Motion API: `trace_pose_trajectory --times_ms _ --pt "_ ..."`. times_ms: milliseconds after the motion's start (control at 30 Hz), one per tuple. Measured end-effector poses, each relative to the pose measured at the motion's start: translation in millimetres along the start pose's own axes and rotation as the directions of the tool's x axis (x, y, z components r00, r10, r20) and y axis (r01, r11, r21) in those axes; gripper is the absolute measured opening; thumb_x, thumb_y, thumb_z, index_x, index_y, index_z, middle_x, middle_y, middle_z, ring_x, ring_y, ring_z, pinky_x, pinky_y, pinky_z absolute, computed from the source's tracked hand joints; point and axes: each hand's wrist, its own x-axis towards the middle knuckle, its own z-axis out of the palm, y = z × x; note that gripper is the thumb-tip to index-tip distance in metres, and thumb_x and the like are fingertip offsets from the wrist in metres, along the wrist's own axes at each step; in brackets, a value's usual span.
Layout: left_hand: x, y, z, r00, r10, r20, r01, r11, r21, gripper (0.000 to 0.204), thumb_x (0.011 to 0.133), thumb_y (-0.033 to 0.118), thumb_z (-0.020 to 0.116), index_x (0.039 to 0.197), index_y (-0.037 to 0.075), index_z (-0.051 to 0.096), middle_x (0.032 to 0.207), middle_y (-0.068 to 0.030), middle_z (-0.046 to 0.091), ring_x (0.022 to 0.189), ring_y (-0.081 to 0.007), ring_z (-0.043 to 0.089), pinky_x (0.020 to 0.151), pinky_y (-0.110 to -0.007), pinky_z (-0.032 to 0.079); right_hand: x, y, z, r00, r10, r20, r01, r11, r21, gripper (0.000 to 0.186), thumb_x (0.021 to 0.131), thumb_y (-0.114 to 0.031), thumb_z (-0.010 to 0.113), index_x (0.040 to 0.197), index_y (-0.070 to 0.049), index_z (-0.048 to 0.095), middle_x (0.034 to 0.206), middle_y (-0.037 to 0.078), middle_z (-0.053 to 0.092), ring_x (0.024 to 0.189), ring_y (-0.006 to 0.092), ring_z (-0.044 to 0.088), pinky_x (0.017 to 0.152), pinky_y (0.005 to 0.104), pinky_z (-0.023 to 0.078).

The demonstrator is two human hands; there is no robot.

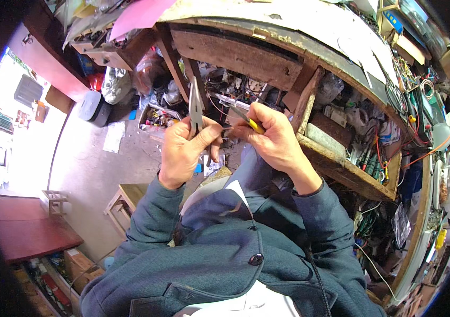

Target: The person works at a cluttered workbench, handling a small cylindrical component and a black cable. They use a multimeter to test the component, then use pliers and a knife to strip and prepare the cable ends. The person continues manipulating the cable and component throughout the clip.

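My left hand point(182, 153) is closed round a pair of long-nose pliers point(196, 103), whose grey jaws point away from me, nearly together. My right hand point(277, 140) grips a yellow-handled tool point(256, 126) with a narrow grey blade that slants up and to the left. Its exact kind does not show. The fingertips of both hands almost meet in front of my lap. Something thin, perhaps a wire, seems to run between them, too small to make out.
Ahead stands a worn wooden workbench point(235, 53) with a white sheet on top. An open drawer point(351, 164) at the right holds tools. Cluttered parts and cables fill the shelves beneath. On the left are a wooden stool point(124, 203) and a dark red tabletop point(34, 227).
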Motion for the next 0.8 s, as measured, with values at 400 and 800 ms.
trace_pose_trajectory --times_ms 400,800 --pt "2 8 -9 0.99 0.012 -0.141 0.006 0.991 0.131 0.011 0.097 0.01 0.069 0.095 0.0 0.066 0.075 -0.0041 0.064 0.058 -0.0107 0.06 0.054 -0.024 0.049 25 4 22 0.954 -0.291 -0.067 0.252 0.906 -0.34 0.028 0.073 0.001 0.083 0.089 -0.002 0.06 0.079 0.007 0.06 0.073 0.0144 0.057 0.066 0.03 0.048" --pt "2 11 -15 0.978 0.12 -0.172 -0.061 0.947 0.314 0.009 0.097 0.009 0.069 0.095 0.0 0.067 0.074 -0.002 0.064 0.06 -0.0091 0.059 0.054 -0.023 0.048 29 -2 24 0.926 -0.376 0.017 0.332 0.793 -0.511 0.029 0.074 -0.004 0.084 0.085 -0.002 0.057 0.076 0.015 0.06 0.067 0.0259 0.061 0.06 0.033 0.048"
